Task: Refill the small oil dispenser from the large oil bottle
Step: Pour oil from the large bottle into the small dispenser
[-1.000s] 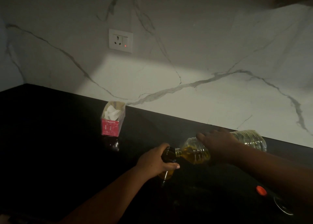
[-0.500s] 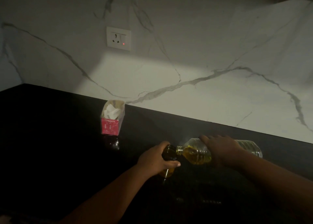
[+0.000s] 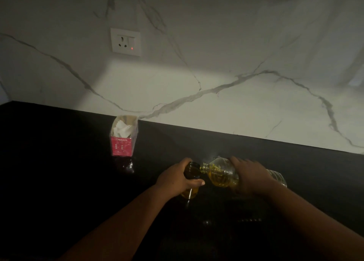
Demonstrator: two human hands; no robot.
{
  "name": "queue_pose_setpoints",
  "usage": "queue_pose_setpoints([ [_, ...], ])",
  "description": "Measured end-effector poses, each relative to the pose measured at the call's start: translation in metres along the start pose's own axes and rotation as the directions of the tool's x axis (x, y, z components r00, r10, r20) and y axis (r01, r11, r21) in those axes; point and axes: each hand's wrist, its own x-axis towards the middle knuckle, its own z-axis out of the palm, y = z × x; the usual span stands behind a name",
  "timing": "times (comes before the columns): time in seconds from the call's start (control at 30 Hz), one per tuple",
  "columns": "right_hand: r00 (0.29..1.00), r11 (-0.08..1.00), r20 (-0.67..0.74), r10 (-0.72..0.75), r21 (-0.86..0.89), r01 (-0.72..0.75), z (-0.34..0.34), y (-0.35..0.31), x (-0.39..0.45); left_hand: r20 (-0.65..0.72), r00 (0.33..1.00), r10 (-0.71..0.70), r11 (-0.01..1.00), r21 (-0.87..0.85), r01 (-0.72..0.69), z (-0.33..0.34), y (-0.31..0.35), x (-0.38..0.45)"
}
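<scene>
Left hand (image 3: 177, 179) wrapped around small oil dispenser (image 3: 191, 173); right hand (image 3: 250, 175) at 3 o'clock, fingers curled over tipped big oil bottle (image 3: 220, 172), mouths touching.

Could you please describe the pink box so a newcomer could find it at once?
Start at the wall socket; straight below it, on the black counter near the marble wall, stands the pink box. Alone there, it is open-topped with white paper inside.

Yellow oil (image 3: 220, 179), black counter (image 3: 59, 172), grey-veined white marble wall (image 3: 216, 53), pink box (image 3: 121, 146)
</scene>
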Motion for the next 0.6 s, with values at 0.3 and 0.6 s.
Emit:
queue_pose_setpoints([
  [0.3, 0.974, 0.929, -0.158, 0.165, 0.356, -0.1, 0.005, -0.012, -0.022, 0.007, 1.0, -0.025, 0.998, -0.051, 0.025, -0.001, 0.004, -0.005],
  [0.6, 0.88, 0.513, -0.207, 0.427, 0.857, -0.047, 0.004, -0.021, -0.044, 0.044, 0.998, -0.051, 0.989, -0.135, 0.057, -0.001, 0.006, -0.006],
])
